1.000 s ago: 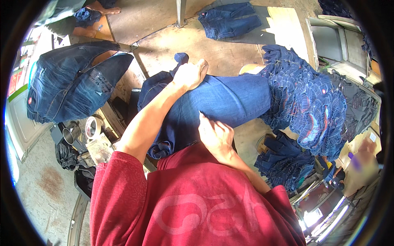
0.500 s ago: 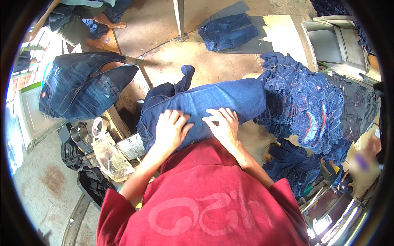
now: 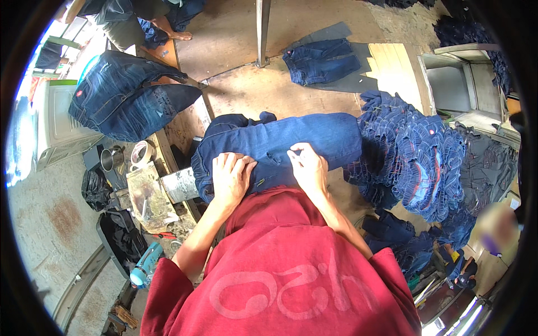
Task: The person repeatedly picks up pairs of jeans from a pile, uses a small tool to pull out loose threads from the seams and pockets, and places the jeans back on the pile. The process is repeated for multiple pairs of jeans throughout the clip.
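A pair of blue jeans (image 3: pixel 330 137) lies across my lap, its elastic-looking gathered waist at the left and a leg stretching right. My left hand (image 3: pixel 231 178) is closed on the denim near the waist end, fingers bent and pressed together. Between my hands a small dark crease or spot (image 3: pixel 274 158) marks the cloth. Just right of it, my right hand (image 3: pixel 310 169) is over the denim with thumb and fingers pinched. Whatever is in that pinch is too small to make out.
Stacked jeans (image 3: pixel 426 157) rise at my right. Another pair of jeans (image 3: pixel 120 95) drapes over something at the left. A worktable (image 3: pixel 148 196) holds a tape roll (image 3: pixel 142 153) and metal cup (image 3: pixel 111 159). Beside me is a turquoise bottle (image 3: pixel 147 264). Ahead stands a pole (image 3: pixel 262 33).
My right hand has shifted slightly right, away from the small crease, which now shows. My left hand stays on the denim. The view has shifted, bringing the turquoise bottle into sight.
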`<state>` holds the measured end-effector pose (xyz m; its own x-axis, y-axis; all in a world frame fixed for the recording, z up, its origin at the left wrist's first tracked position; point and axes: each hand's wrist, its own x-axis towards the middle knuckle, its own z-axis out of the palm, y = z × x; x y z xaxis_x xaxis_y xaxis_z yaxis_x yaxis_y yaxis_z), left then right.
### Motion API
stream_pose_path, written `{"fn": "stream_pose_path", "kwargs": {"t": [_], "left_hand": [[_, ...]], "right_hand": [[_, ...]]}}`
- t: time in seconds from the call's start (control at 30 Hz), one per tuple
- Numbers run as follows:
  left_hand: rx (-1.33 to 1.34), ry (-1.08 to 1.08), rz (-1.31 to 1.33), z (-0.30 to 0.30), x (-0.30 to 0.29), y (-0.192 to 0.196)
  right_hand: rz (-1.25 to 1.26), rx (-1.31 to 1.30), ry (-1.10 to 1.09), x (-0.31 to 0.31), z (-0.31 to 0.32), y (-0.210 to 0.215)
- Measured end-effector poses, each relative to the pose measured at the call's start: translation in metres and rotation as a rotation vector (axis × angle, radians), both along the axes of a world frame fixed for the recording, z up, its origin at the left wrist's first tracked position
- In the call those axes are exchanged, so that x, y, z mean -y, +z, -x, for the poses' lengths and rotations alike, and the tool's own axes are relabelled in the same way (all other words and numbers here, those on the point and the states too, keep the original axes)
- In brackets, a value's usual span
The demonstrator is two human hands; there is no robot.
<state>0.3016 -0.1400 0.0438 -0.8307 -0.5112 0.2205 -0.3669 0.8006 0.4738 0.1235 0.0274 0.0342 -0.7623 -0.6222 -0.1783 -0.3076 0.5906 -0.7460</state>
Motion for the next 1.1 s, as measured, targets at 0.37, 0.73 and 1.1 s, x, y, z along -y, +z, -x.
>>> {"fn": "stream_pose_path", "kwargs": {"t": [0.37,0.73,1.1], "left_hand": [[0.001,0.032,-0.052,0.004,-0.01,-0.001],[0.067,0.173,-0.587,0.03,-0.028,0.034],[0.024,0.438,-1.984,0.029,-0.046,0.022]], "right_hand": [[0.16,1.307,-0.31,0.01,-0.006,-0.029],[0.132,0.689,-0.05,-0.002,0.01,-0.013],[-0.41,0.291,0.08,-0.006,0.018,0.024]]}}
